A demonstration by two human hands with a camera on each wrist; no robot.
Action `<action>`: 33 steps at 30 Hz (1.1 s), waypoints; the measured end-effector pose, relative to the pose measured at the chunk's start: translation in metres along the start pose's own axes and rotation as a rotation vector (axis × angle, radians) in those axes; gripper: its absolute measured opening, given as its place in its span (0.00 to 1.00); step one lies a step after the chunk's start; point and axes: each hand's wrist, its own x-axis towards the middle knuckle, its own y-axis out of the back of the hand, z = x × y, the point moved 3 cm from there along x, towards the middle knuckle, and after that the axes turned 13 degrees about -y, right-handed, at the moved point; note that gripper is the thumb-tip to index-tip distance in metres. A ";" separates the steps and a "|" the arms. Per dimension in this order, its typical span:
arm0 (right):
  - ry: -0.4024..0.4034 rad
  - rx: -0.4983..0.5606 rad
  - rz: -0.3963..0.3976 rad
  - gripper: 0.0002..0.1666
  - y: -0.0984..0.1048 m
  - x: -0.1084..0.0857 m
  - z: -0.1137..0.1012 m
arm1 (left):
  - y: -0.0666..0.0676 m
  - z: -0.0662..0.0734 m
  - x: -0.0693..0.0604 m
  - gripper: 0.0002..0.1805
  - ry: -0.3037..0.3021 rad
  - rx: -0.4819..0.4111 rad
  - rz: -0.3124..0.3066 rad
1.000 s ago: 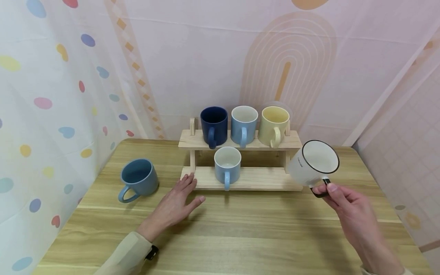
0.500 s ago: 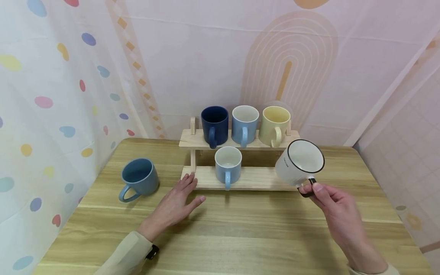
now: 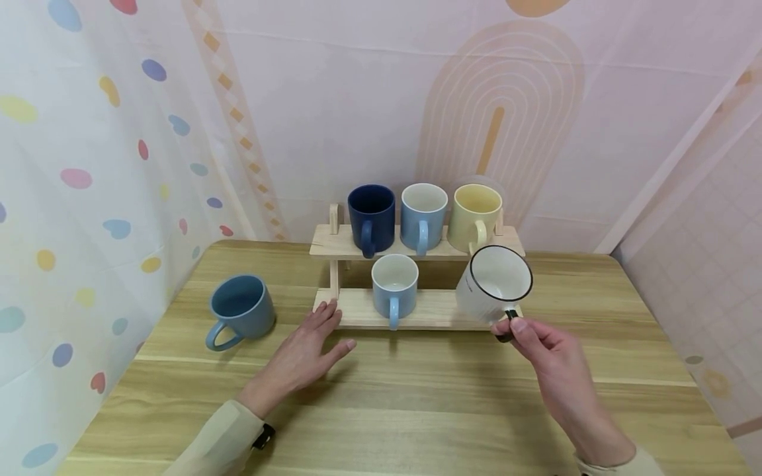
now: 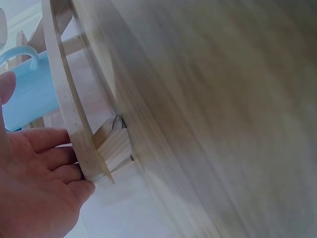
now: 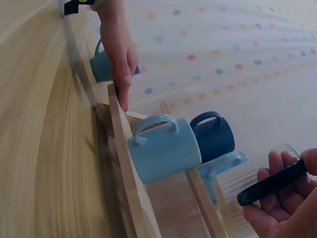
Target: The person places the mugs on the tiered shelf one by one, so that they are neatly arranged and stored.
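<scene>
My right hand (image 3: 556, 363) pinches the black handle (image 5: 272, 183) of a white mug (image 3: 476, 297) with a black rim. The mug is tilted, in front of and above the right part of the lower shelf (image 3: 437, 309); whether it touches the wood I cannot tell. My left hand (image 3: 294, 354) has its fingers extended, their tips touching the left end of that shelf; the left wrist view shows these fingers (image 4: 54, 157) against the board's edge (image 4: 81, 144). A light blue mug (image 3: 395, 291) stands upright on the lower shelf, left of the white mug.
On the upper shelf (image 3: 330, 243) of the wooden rack stand a dark blue mug (image 3: 374, 211), another light blue mug (image 3: 424, 215) and a yellow mug (image 3: 473, 221). A grey-blue mug (image 3: 250, 311) sits on the table (image 3: 405, 410) at left. Patterned curtains (image 3: 333, 99) hang behind.
The right hand has carried the white mug leftward, from beyond the rack's right end to the right part of the lower shelf. My left hand has stayed put.
</scene>
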 end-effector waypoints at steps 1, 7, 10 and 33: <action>-0.008 -0.007 0.004 0.15 -0.002 0.000 0.000 | 0.000 0.000 0.000 0.45 0.000 0.000 0.001; -0.049 -0.038 0.019 0.16 -0.012 0.004 0.004 | 0.001 0.000 0.001 0.45 0.001 -0.001 0.004; -0.068 -0.060 0.039 0.17 -0.017 0.007 0.006 | 0.001 0.000 0.001 0.45 0.002 -0.001 0.005; -0.214 -0.128 0.098 0.18 -0.051 0.033 0.030 | 0.002 0.001 0.000 0.45 0.006 -0.023 0.002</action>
